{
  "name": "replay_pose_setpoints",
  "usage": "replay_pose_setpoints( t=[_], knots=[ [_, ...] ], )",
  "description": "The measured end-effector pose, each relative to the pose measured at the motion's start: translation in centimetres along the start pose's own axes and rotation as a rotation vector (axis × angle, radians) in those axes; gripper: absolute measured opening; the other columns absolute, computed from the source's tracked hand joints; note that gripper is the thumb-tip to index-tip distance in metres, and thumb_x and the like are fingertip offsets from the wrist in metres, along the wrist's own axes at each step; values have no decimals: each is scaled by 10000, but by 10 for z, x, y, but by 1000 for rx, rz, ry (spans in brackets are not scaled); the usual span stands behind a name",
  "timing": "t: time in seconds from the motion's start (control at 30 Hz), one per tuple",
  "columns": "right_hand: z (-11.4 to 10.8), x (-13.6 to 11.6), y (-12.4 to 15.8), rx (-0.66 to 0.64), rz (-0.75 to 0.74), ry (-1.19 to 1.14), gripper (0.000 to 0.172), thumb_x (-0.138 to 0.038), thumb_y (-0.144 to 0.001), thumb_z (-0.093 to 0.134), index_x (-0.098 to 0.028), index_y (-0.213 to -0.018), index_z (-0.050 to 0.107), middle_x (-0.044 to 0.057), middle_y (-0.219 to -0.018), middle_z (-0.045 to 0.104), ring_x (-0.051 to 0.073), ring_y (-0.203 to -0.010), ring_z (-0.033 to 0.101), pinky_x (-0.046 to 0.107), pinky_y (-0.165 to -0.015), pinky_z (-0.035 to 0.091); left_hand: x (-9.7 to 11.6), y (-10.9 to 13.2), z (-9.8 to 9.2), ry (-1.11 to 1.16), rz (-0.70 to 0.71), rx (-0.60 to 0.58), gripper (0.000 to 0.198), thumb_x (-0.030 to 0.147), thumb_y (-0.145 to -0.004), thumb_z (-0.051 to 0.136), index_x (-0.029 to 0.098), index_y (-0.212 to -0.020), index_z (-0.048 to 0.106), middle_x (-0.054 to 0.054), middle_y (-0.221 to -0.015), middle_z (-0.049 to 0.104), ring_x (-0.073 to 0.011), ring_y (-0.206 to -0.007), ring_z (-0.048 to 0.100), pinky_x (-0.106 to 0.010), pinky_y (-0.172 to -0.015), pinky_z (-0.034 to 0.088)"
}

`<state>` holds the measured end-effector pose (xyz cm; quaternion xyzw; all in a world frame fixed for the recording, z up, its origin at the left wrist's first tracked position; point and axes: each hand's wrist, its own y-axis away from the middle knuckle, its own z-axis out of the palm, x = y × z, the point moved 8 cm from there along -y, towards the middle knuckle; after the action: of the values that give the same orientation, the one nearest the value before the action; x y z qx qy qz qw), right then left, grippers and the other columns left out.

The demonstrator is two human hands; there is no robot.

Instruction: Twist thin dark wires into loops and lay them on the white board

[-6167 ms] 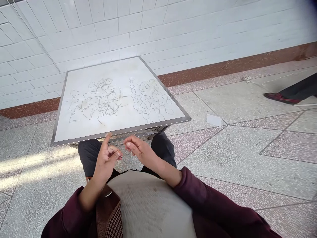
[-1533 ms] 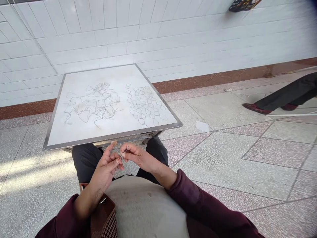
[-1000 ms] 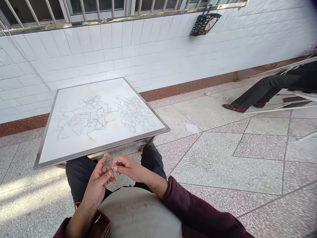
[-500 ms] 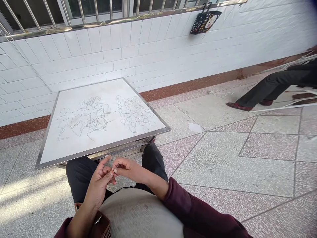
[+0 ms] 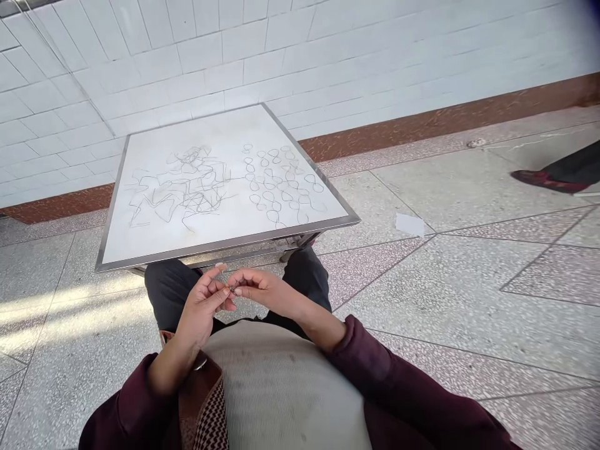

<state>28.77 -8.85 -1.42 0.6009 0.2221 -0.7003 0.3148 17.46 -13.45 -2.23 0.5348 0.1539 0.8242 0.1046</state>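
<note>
The left hand (image 5: 201,306) and right hand (image 5: 262,289) met low over the lap, in the middle of the frame, just below the front edge of a steel-framed white board (image 5: 225,248). Between their fingertips was a short bit of thin wire (image 5: 232,289), too small to make out in detail. The right thumb and forefinger were closed in a fine pinch on it, while the left thumb and fingers curled up against it from the other side; whether the left hand also gripped it could not be told. The left forefinger (image 5: 218,267) stood raised and clear. Pad-to-pad contact looked well suited to so slight a piece, and holding the hands close together, with the forearms angled in from both sides, seemed to give steady control. The dark trousers (image 5: 304,275) below offered a backdrop for the pale hands, though the wire itself showed faintly. On the board, a zigzag tangle of thin dark lines (image 5: 182,187) lay at left and rows of small loops (image 5: 281,184) at right, both beyond the hands.
</note>
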Motion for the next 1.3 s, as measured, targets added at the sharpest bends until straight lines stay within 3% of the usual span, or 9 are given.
replay_pose_setpoints(
  t=[0.83, 1.3],
  knots=[
    [-1, -4, -4, 42, -10, 16, 247, -379, -883, 656, -173, -1020, 644, 11, -837, 672, 142, -789, 636, 306, -757, 526, 6, 0, -5, -14, -23, -18, 527, 269, -775, 781, 202, -1264, 600, 12, -741, 666, -108, -625, 613, -248, -649, 491],
    [-4, 0, -7, 58, -48, -63, 254, -422, -877, 659, -170, -889, 633, -16, -736, 608, 115, -692, 581, 281, -697, 515, 2, -4, -1, -20, -49, -22, 525, 259, -756, 790, 201, -1243, 602, 38, -715, 624, -91, -581, 598, -237, -621, 483]
  ],
)
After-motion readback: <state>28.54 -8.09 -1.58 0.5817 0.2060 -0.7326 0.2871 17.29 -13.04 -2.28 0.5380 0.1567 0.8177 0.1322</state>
